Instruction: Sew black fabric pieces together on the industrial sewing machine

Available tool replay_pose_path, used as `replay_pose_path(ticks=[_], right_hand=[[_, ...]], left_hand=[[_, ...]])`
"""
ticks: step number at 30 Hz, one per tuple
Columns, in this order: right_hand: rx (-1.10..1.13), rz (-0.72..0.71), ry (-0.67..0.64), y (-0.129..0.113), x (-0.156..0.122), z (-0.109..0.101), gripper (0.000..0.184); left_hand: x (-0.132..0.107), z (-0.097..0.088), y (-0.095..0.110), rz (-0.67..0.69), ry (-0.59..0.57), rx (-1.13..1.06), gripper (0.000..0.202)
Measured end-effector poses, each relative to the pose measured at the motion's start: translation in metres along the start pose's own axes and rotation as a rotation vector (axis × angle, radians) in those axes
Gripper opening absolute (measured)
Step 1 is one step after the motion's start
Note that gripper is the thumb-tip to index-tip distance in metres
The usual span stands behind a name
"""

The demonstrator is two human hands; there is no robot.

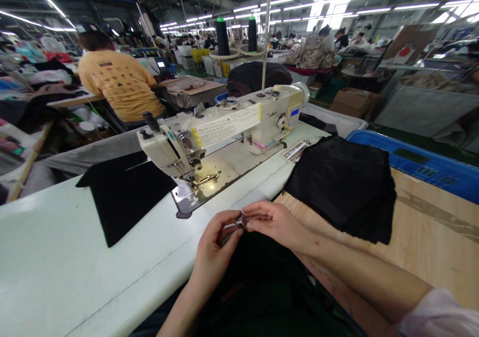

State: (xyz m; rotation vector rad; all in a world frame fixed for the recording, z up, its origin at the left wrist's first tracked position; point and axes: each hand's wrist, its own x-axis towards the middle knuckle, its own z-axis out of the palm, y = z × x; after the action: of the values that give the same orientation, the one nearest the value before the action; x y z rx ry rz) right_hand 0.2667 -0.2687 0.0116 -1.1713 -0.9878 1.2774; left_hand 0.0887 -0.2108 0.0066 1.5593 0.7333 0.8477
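In front of my lap, just off the table's near edge, both hands meet at a small silver metal bobbin case [241, 221]. My left hand [219, 242] pinches it from the left between thumb and fingers. From the other side my right hand [267, 219] closes its fingertips on it, covering part of it. Beyond them stands a white sewing machine [224, 122], its needle area lit over a metal plate [209, 179]. A cut black fabric piece [123, 197] lies left of the machine head.
A stack of black fabric pieces [344, 187] rests at right, across the wooden board [430, 222] and table. Behind it is a blue plastic crate [422, 162]. Two dark thread cones [222, 37] stand behind the machine. A person in a yellow shirt [116, 80] sits at back left.
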Motion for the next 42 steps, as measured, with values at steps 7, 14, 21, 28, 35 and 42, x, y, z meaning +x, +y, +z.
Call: replay_pose_path(ticks=[7, 14, 21, 28, 35, 42], right_hand=[[-0.158, -0.058, 0.049, -0.004, -0.005, 0.004, 0.018], [-0.099, 0.017, 0.056, -0.007, -0.002, 0.005, 0.019], [-0.192, -0.037, 0.07, -0.011, -0.007, 0.007, 0.025], [-0.346, -0.213, 0.087, -0.015, -0.013, 0.011, 0.02], [-0.424, -0.267, 0.073, -0.015, -0.015, 0.012, 0.015], [-0.459, -0.277, 0.074, -0.014, -0.014, 0.011, 0.015]], left_hand=[[0.001, 0.002, 0.005, -0.067, -0.015, -0.13, 0.023], [0.002, -0.001, 0.001, -0.166, -0.019, -0.142, 0.029], [-0.002, 0.003, -0.003, -0.355, 0.005, -0.423, 0.037], [0.0, 0.005, -0.004, -0.422, 0.002, -0.674, 0.033], [-0.001, 0.004, -0.003, -0.423, 0.006, -0.752, 0.034], [0.0, 0.006, -0.004, -0.438, 0.018, -0.771, 0.034]])
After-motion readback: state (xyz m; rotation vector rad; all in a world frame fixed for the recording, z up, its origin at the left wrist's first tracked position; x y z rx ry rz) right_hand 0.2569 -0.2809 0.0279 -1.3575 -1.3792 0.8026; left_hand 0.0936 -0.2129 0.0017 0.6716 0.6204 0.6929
